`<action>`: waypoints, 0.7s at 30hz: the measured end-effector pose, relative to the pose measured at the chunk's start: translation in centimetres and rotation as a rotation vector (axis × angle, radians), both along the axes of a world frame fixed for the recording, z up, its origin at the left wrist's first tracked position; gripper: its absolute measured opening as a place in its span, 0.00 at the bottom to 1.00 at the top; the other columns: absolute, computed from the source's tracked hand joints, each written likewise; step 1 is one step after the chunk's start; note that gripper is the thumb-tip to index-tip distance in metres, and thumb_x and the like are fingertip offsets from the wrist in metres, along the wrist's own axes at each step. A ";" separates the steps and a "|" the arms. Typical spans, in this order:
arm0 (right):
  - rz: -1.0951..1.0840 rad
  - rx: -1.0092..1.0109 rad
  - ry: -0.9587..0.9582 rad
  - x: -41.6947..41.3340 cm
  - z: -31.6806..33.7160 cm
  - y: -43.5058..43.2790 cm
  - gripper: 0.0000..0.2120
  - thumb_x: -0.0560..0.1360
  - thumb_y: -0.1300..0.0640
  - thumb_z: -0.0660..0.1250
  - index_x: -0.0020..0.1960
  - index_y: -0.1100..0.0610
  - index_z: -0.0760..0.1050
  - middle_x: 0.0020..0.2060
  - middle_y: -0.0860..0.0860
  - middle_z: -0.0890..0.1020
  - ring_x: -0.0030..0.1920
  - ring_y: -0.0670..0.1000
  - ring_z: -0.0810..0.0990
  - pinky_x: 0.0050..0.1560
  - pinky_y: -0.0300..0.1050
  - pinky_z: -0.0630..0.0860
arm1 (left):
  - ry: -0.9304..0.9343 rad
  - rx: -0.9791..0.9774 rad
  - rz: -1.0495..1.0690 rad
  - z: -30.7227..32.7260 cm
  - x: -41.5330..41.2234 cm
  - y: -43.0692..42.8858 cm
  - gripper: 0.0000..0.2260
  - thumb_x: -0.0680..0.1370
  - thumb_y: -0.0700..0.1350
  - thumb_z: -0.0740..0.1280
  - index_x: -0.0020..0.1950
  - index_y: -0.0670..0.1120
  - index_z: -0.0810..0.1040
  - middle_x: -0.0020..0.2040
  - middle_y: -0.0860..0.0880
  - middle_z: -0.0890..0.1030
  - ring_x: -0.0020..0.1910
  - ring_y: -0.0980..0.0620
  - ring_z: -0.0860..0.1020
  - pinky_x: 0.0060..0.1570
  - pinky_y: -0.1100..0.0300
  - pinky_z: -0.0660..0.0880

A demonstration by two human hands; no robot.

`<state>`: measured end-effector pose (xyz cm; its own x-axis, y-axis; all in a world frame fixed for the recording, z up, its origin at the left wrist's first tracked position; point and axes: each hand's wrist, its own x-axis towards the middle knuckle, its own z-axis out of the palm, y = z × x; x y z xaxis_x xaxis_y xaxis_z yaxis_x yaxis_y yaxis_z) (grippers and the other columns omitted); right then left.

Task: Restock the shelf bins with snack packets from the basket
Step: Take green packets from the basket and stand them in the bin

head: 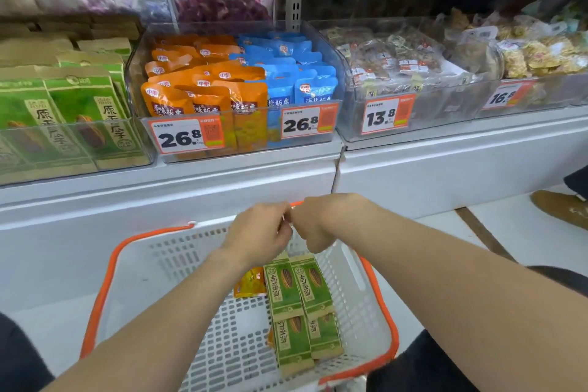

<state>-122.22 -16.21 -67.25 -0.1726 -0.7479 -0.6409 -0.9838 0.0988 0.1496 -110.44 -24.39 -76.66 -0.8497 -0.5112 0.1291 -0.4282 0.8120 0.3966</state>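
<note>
While left hand touches right hand, grip cannot be told | green-tan packets flat in orange-rimmed basket

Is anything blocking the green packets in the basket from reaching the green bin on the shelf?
Nothing visible does. The green packets lie on top in the basket; the green bin, upper left, has only its clear front wall to lift over.
</note>
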 end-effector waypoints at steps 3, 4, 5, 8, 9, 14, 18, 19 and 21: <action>0.077 0.053 0.023 1.3 -2.2 0.6 0.16 0.81 0.58 0.64 0.38 0.49 0.61 0.37 0.45 0.68 0.46 0.53 0.76 0.54 0.50 0.78 | -0.206 0.172 0.005 -3.7 0.4 1.9 0.13 0.79 0.43 0.62 0.37 0.56 0.68 0.34 0.55 0.75 0.34 0.51 0.75 0.33 0.55 0.71; 0.096 0.068 0.032 1.6 -2.8 0.8 0.16 0.81 0.58 0.64 0.38 0.50 0.62 0.37 0.46 0.69 0.43 0.52 0.76 0.52 0.49 0.78 | -0.250 0.230 0.015 -5.0 0.5 2.5 0.12 0.80 0.43 0.61 0.37 0.55 0.70 0.34 0.55 0.75 0.33 0.52 0.75 0.33 0.55 0.71; 0.111 0.084 0.041 1.8 -3.4 0.9 0.15 0.81 0.59 0.64 0.38 0.51 0.64 0.38 0.48 0.71 0.39 0.51 0.75 0.49 0.49 0.76 | -0.279 0.284 0.030 -6.3 0.6 3.0 0.12 0.80 0.42 0.60 0.39 0.54 0.74 0.34 0.53 0.77 0.34 0.52 0.76 0.34 0.55 0.73; 0.120 0.113 0.043 2.1 -4.7 0.9 0.09 0.80 0.60 0.64 0.42 0.55 0.69 0.39 0.50 0.74 0.38 0.50 0.75 0.46 0.48 0.77 | -0.329 0.428 0.082 -10.2 1.2 4.1 0.11 0.81 0.38 0.58 0.45 0.45 0.78 0.38 0.48 0.79 0.39 0.46 0.78 0.40 0.55 0.72; 0.121 0.114 0.037 2.1 -5.1 0.8 0.05 0.80 0.60 0.64 0.45 0.56 0.71 0.40 0.51 0.74 0.39 0.50 0.75 0.46 0.48 0.77 | -0.351 0.465 0.100 -11.4 1.5 4.5 0.11 0.81 0.37 0.58 0.50 0.45 0.79 0.42 0.47 0.80 0.41 0.46 0.78 0.43 0.55 0.71; 0.099 0.126 0.006 2.0 -6.5 0.9 0.12 0.80 0.59 0.65 0.63 0.58 0.74 0.46 0.51 0.75 0.47 0.53 0.78 0.46 0.49 0.77 | -0.554 0.634 0.155 -15.5 2.6 6.0 0.24 0.83 0.38 0.58 0.80 0.48 0.66 0.77 0.39 0.61 0.62 0.40 0.77 0.47 0.56 0.78; 0.085 0.161 0.018 1.6 -8.3 0.8 0.12 0.80 0.61 0.63 0.63 0.58 0.75 0.49 0.51 0.79 0.45 0.52 0.78 0.41 0.47 0.76 | -0.486 0.797 0.256 -17.2 2.9 6.5 0.26 0.82 0.37 0.59 0.81 0.47 0.64 0.78 0.40 0.65 0.59 0.43 0.80 0.43 0.55 0.82; 0.087 0.167 0.017 1.5 -8.6 0.7 0.12 0.80 0.61 0.63 0.63 0.57 0.75 0.51 0.51 0.79 0.45 0.52 0.78 0.40 0.46 0.75 | -0.443 0.807 0.296 -17.4 2.8 6.5 0.26 0.81 0.37 0.61 0.80 0.46 0.66 0.77 0.41 0.67 0.57 0.45 0.81 0.39 0.58 0.81; 0.097 0.164 0.023 1.1 -8.8 0.6 0.12 0.80 0.61 0.63 0.63 0.56 0.75 0.50 0.51 0.79 0.45 0.51 0.78 0.42 0.47 0.75 | -0.370 0.832 0.388 -17.6 2.6 6.5 0.24 0.81 0.37 0.64 0.78 0.43 0.70 0.74 0.41 0.71 0.48 0.48 0.82 0.31 0.64 0.76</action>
